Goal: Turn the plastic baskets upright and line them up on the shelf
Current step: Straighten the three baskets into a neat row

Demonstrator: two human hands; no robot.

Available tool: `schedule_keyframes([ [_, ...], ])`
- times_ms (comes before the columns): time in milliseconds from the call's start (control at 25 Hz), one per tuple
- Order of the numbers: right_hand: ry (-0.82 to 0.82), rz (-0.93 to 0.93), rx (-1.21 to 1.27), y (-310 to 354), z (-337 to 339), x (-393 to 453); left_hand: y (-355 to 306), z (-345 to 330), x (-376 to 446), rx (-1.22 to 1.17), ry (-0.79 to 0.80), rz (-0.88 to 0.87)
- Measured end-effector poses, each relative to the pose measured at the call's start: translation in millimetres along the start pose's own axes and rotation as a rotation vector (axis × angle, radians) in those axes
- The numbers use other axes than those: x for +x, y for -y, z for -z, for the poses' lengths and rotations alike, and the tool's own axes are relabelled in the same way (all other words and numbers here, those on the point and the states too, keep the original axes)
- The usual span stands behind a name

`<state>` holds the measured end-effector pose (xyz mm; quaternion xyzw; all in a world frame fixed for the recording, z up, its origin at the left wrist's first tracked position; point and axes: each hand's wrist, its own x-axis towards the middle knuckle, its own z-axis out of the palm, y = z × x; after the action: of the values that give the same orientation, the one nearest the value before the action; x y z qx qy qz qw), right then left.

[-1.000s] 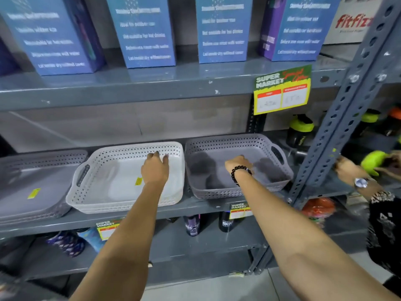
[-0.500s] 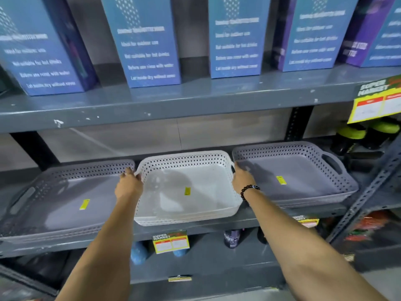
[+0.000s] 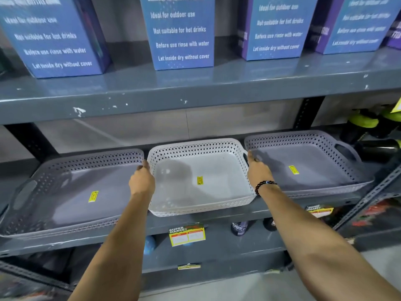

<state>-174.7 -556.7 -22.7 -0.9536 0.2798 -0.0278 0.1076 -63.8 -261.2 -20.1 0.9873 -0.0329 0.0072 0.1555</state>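
Three perforated plastic baskets stand upright side by side on the grey middle shelf (image 3: pixel 217 224). The white basket (image 3: pixel 201 148) is in the centre, with a grey basket (image 3: pixel 71 205) to its left and another grey basket (image 3: pixel 314 170) to its right. My left hand (image 3: pixel 142 181) grips the white basket's left rim. My right hand (image 3: pixel 258 170), with a dark bead bracelet on the wrist, holds its right rim by the handle. Each basket has a yellow sticker on its floor.
Blue and purple boxes (image 3: pixel 180 33) stand in a row on the upper shelf (image 3: pixel 195 92). Black bottles with green lids (image 3: pixel 364 124) sit right of the baskets. A perforated metal upright (image 3: pixel 368 200) slants at the right. Price tags (image 3: pixel 186 234) hang on the shelf edge.
A second ago my hands rested inside the white and right grey baskets. They have moved onto the two side rims of the white basket, and the view has shifted left.
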Motion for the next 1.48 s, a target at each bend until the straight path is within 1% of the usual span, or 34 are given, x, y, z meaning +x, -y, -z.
schedule_keyframes([
  [200, 0.014, 0.046, -0.012, 3.4, -0.9, 14.4, -3.9, -0.6, 13.6, -0.026, -0.008, 0.008],
  [320, 0.037, 0.125, -0.142, 5.1, -3.0, 21.6, -6.3, -0.5, 17.3, -0.022, -0.022, 0.017],
  [360, 0.035, 0.134, -0.146, 5.5, -2.5, 22.1, -6.6, -0.3, 16.8, -0.022, -0.022, 0.026],
  [560, 0.01, 0.13, -0.114, 0.9, -4.4, 16.4, -5.5, 3.6, 4.4, -0.055, -0.013, 0.067],
  [880, 0.015, 0.123, -0.09, -6.4, -3.1, -1.3, -4.2, 8.9, -16.1, -0.097, -0.014, 0.105],
  [1040, 0.01, 0.11, -0.073, -7.4, -1.0, -8.1, -2.0, 8.8, -20.6, -0.087, -0.026, 0.073],
  [1280, 0.027, 0.101, -0.021, -7.2, 1.1, -11.8, 1.6, 5.5, -19.8, -0.081, -0.026, 0.057],
  [1480, 0.038, 0.098, -0.025, -7.4, 0.7, -11.9, 1.0, 4.2, -19.1, -0.097, -0.044, 0.059],
])
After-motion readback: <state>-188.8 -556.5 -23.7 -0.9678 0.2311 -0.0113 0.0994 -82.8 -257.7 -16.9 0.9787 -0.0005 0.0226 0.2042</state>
